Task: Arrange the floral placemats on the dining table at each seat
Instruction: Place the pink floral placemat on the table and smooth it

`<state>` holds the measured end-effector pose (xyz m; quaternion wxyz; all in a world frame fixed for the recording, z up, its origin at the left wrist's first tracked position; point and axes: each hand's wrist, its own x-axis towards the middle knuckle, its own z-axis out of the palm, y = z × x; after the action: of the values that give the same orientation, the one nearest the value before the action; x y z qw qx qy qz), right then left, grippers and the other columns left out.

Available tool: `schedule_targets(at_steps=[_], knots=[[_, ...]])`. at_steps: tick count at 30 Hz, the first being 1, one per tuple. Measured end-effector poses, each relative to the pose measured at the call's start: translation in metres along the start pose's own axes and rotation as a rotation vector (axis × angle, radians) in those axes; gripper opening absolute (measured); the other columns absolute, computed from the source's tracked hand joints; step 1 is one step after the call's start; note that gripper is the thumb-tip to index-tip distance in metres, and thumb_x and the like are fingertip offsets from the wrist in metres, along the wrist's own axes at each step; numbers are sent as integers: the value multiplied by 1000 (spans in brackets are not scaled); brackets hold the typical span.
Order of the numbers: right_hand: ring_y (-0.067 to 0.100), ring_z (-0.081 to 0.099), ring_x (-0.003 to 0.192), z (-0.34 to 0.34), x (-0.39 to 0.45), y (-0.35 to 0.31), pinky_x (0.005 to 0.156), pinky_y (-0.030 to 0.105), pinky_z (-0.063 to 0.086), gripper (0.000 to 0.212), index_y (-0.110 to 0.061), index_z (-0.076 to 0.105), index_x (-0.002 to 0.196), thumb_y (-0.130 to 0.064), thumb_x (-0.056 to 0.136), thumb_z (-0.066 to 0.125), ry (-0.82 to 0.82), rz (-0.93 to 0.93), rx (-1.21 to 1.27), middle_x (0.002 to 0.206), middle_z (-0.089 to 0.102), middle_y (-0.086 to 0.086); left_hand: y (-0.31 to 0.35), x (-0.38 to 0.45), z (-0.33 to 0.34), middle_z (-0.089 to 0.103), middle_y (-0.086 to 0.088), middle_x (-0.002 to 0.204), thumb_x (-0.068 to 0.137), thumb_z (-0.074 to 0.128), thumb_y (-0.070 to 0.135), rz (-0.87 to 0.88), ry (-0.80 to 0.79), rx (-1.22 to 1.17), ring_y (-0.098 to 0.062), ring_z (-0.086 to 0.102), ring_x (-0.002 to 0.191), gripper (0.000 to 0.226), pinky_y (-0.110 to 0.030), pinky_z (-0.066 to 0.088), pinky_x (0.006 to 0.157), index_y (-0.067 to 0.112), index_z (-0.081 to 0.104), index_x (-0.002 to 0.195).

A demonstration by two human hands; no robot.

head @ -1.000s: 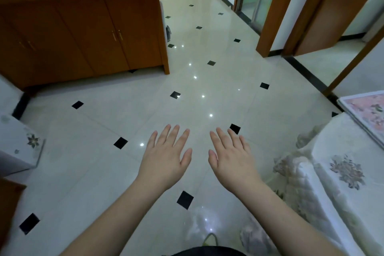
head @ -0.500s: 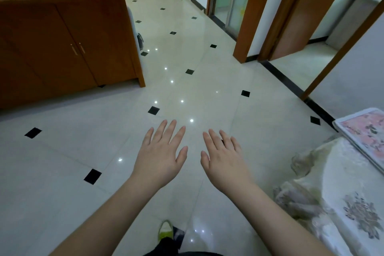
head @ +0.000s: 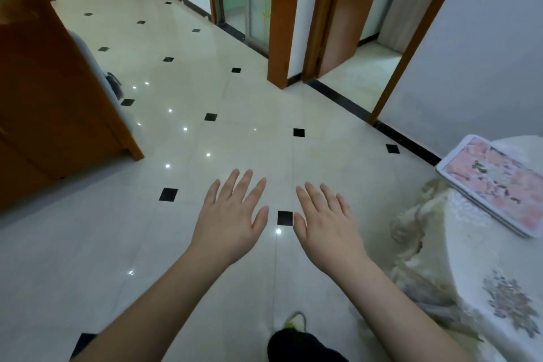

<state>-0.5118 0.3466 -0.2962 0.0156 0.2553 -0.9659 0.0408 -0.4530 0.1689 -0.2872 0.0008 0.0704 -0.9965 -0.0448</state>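
A stack of pink floral placemats (head: 493, 185) with white borders lies at the far edge of the dining table (head: 476, 267), which is covered by a pale embroidered cloth and fills the right side of the view. My left hand (head: 232, 220) and my right hand (head: 326, 220) are held out flat over the floor, palms down, fingers spread, holding nothing. Both hands are well to the left of the table and do not touch it.
A brown wooden cabinet (head: 50, 103) stands at the left. The glossy tiled floor (head: 235, 138) with small black diamonds stretches ahead. Wooden door frames (head: 282, 17) and open doorways line the far right wall. My foot (head: 296, 338) shows at the bottom.
The view has swung to the right: the cabinet slid left, and more of the table and placemats came into sight. My hands stay outstretched and empty.
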Motion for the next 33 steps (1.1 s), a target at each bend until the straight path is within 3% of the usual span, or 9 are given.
schedule_targets(at_steps=[4, 8, 10, 13, 17, 22, 27, 33], knots=[[30, 49, 132, 2, 37, 35, 107, 49, 37, 58, -15, 53, 138, -39, 93, 26, 3, 96, 12, 141, 55, 5, 19, 65, 2, 2, 4, 165, 84, -13, 58, 95, -11, 6, -17, -5, 151, 77, -41, -2, 120, 34, 3, 155], [28, 33, 143, 1, 78, 82, 116, 46, 22, 67, -18, 39, 148, -43, 92, 11, -21, 146, 51, 154, 40, 3, 44, 133, 0, -2, 5, 164, 83, -13, 59, 182, -35, 51, -17, -9, 150, 77, -42, -6, 120, 35, -2, 155], [26, 19, 148, -3, 97, 108, 119, 44, 12, 74, -21, 27, 153, -46, 88, 0, -40, 157, 80, 160, 27, 1, 60, 165, -4, 2, 4, 164, 86, -8, 59, 221, -29, 54, -18, -6, 151, 74, -41, -6, 119, 35, 3, 155], [27, 20, 148, -9, 125, 147, 119, 44, 12, 76, -21, 26, 153, -46, 87, -2, -7, 196, 76, 160, 26, 2, 83, 209, -6, 13, 0, 163, 93, 6, 56, 301, -1, 80, -21, 2, 151, 68, -42, -1, 121, 30, 19, 155], [25, 15, 149, -12, 151, 184, 120, 43, 8, 72, -21, 19, 155, -45, 89, -2, -22, 280, 76, 162, 21, 1, 111, 259, -1, 14, 0, 163, 94, 7, 56, 377, -6, 86, -23, 3, 151, 67, -44, 1, 120, 29, 21, 154], [28, 28, 145, -4, 175, 217, 117, 46, 18, 67, -19, 33, 151, -45, 93, 11, -27, 411, 50, 157, 33, 3, 142, 322, 7, -10, 5, 163, 84, -14, 58, 492, -43, 96, -19, -16, 149, 75, -43, -8, 120, 34, -5, 155], [31, 47, 134, 5, 207, 249, 109, 51, 34, 59, -17, 50, 141, -41, 92, 29, 1, 563, -19, 147, 49, 6, 167, 390, 23, 4, 3, 164, 91, -2, 58, 627, -33, 39, -20, -6, 150, 70, -40, -10, 118, 32, 6, 155], [33, 47, 132, 3, 247, 278, 110, 53, 34, 58, -15, 50, 141, -39, 91, 30, 43, 762, -36, 144, 51, 9, 195, 465, 25, 15, 1, 163, 91, -1, 57, 824, -54, -30, -20, 4, 151, 71, -43, 2, 121, 30, 11, 156]])
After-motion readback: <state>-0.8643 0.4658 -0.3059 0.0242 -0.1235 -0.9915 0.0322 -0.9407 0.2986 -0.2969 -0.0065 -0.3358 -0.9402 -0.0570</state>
